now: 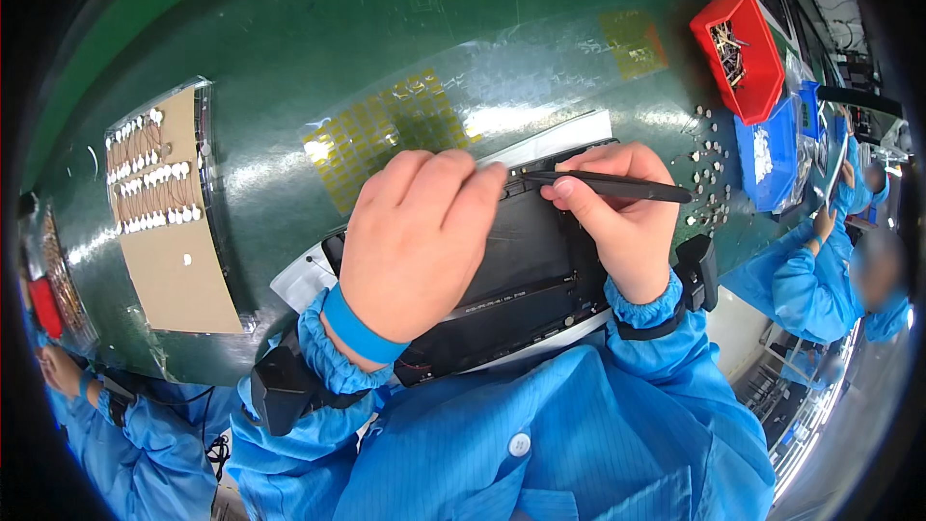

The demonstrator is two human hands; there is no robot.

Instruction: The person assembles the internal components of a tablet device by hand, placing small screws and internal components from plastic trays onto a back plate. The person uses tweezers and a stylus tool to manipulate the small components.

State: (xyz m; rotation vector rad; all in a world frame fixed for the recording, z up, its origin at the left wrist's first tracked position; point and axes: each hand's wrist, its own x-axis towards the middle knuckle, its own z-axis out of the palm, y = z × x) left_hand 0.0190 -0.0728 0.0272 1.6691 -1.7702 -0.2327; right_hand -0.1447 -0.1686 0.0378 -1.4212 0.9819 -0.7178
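Note:
A flat black electronic device casing point(526, 241) lies in front of me, slightly tilted, with a white sheet point(579, 133) showing past its far edge. My right hand point(627, 217) pinches a slim black spudger-like stick point(641, 187), its tip at the casing's far inner edge. Over the left part of the casing rests my left hand point(415, 236), knuckles up and fingers bent, with the index fingertip close to the stick's tip. The left thumb is hidden, and so is whatever those fingers press or pinch.
Left stands a brown board point(178, 280) bearing rows of white-tipped wired parts. Yellow sticker sheets point(338, 159) lie beyond the casing. To the right are scattered small round parts point(712, 174), a red bin point(769, 87) of metal pieces and a blue tray point(762, 188). Co-workers sit at both sides.

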